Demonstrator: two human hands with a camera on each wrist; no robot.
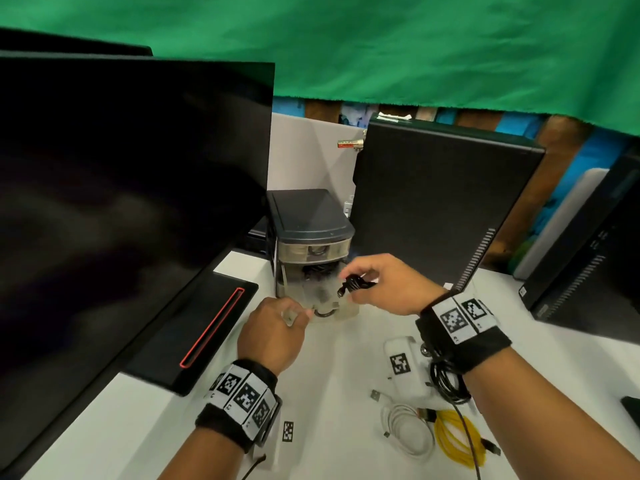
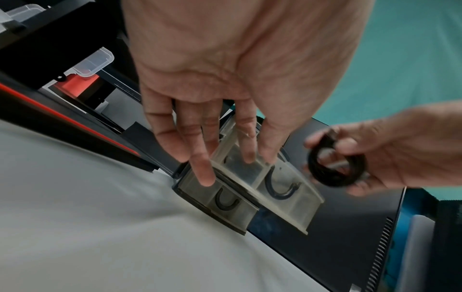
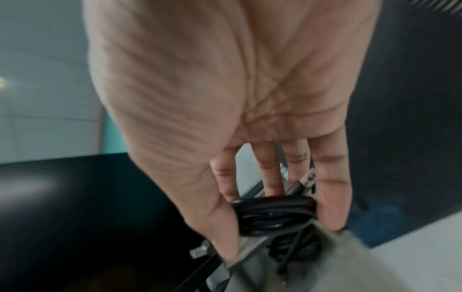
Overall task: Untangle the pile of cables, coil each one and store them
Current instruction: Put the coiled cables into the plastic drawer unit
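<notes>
Holding a small coiled black cable (image 1: pixel 354 285) pinched between thumb and fingers of my right hand (image 1: pixel 388 284), I have it hanging just beside the open middle drawer (image 2: pixel 265 183) of the little smoky-plastic drawer unit (image 1: pixel 310 233) at the back of the desk (image 1: pixel 332 358). In the right wrist view the coil is clamped between thumb and little finger, a metal plug poking up behind it. My left hand (image 1: pixel 273 336) reaches forward with its fingers (image 2: pixel 203 170) straight and spread, their tips on the drawer fronts; I judge it is steadying or drawing out a drawer, but motion blur keeps me from telling which. It grips nothing.

As for progress, I see something dark already lying in the open drawer, which looks like an earlier stored cable, though blur makes that uncertain. The coil in my right hand is wound and ready to go in. Left to do: near my right forearm on the desk lie a white USB cable (image 1: pixel 407 427) in a loose ring, a yellow cable (image 1: pixel 457 439) loosely looped, and a thin black cable (image 1: pixel 446 381) bunched against a white adapter block (image 1: pixel 403 362). They touch one another, and none looks tightly coiled. So I judge the job under halfway.
</notes>
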